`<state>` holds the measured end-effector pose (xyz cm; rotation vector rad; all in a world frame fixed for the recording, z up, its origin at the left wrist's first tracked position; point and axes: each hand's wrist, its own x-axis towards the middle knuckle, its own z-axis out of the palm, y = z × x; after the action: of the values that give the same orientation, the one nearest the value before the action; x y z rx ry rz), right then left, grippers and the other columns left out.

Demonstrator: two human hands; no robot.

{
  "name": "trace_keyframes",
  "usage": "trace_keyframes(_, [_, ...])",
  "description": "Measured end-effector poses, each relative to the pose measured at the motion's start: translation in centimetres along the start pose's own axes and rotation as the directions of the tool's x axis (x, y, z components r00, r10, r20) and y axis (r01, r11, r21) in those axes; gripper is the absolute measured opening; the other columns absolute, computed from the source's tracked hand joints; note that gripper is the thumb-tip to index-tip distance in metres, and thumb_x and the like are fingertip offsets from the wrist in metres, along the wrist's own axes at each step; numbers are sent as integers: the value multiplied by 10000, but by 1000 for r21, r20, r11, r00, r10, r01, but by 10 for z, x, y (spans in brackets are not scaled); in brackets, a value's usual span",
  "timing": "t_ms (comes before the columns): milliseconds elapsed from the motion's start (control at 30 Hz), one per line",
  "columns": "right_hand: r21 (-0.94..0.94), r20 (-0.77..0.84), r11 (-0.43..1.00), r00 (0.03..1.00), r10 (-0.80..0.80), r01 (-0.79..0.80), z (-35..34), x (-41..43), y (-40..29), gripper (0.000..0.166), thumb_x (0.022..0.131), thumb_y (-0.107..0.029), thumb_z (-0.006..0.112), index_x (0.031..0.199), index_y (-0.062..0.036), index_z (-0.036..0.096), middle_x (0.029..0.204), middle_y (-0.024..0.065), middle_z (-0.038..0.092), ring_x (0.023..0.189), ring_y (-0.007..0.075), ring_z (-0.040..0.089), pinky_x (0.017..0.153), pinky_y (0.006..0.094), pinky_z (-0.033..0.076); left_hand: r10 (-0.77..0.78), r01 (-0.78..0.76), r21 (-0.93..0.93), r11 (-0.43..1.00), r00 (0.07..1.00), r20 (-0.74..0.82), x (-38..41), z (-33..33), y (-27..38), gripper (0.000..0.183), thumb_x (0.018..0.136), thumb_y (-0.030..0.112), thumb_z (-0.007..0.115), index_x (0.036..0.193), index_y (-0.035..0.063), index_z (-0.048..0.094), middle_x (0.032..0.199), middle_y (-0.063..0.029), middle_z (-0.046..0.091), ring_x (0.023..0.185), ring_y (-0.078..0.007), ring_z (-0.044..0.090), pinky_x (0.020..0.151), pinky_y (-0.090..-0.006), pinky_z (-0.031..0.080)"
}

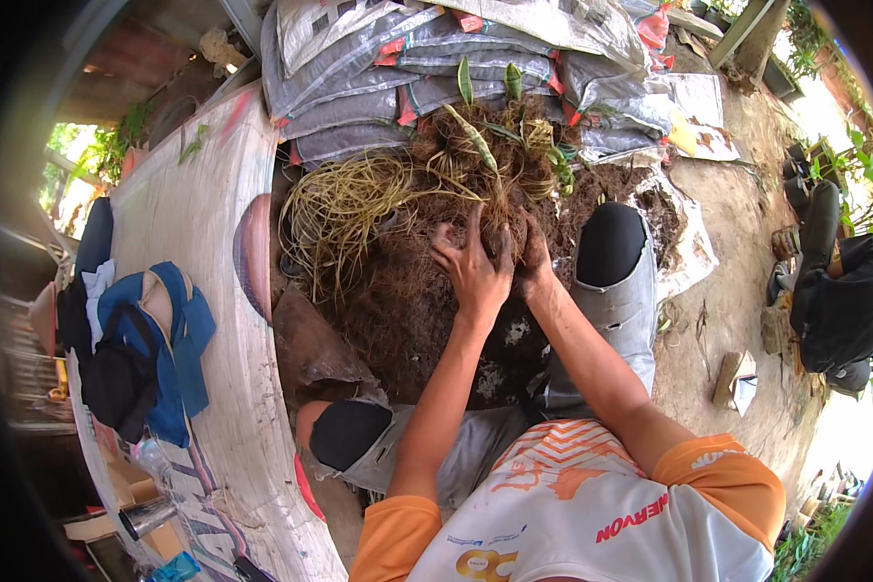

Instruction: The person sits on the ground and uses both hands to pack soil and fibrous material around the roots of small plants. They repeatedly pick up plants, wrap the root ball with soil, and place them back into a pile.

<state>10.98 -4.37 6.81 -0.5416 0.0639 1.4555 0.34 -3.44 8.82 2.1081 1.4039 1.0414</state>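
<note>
A snake plant leaf (474,140), mottled yellow and green, slants up from a tangled root clump (502,222) in front of me. My left hand (473,265) grips the near left side of this clump, its soiled fingers spread around the roots. Against the right side presses my right hand (535,254), partly hidden by roots. Both hands are over a heap of dark soil and fine roots (407,320). Behind the clump lie more rooted snake plants (524,131) with short upright leaves. A pile of long yellowish strands (349,211) rests to the left of my hands.
Stacked grey sacks (473,65) form a wall at the far side. On the left, a worn white board (211,218) carries a blue bag (182,327) and a metal cup (149,516). A soil-covered white sack (687,240) and a small block (733,382) lie right.
</note>
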Motion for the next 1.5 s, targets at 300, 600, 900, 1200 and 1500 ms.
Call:
trace_keyframes(300, [202,394,977,919,-17,-68,-36,1,12,326,1019,-249,405,1278,-95,528,1171,44,587,989,169,595,800,311,536,475,-536,-247,808,839,-265,10,3,-10,257,860,261,652,1079,137,706,1138,-83,619,1057,-309,585,941,-463,474])
trace_keyframes(600, [-275,-287,960,957,-36,-46,-27,-2,19,280,993,-328,497,1123,-92,572,992,59,603,885,183,589,768,357,513,323,-433,-267,861,871,-371,-16,39,-35,132,898,129,580,904,43,679,1025,-125,635,981,-306,611,851,-431,510])
trace_keyframes(900, [-237,-196,971,977,-84,36,-21,-2,11,284,998,-334,478,1106,-88,569,945,71,589,846,198,584,705,362,505,406,-489,-201,849,847,-343,-11,30,-21,226,936,185,560,1105,106,687,1177,-123,577,1107,-337,545,948,-487,450])
trace_keyframes(1200, [-324,-368,946,920,-137,12,-22,-8,19,293,997,-302,476,1136,-58,562,912,59,587,804,180,578,695,350,506,336,-411,-246,878,895,-294,-30,59,-50,258,982,241,497,1036,28,632,1197,-177,522,1143,-356,498,944,-487,429])
trace_keyframes(1500, [-719,161,492,807,-568,490,-25,-12,22,241,993,-234,508,1089,-29,591,1020,47,602,943,125,533,843,281,448,-256,292,-812,506,949,182,-12,50,-21,477,930,309,615,1254,-29,520,1204,-222,536,1156,-326,523,967,-434,433])
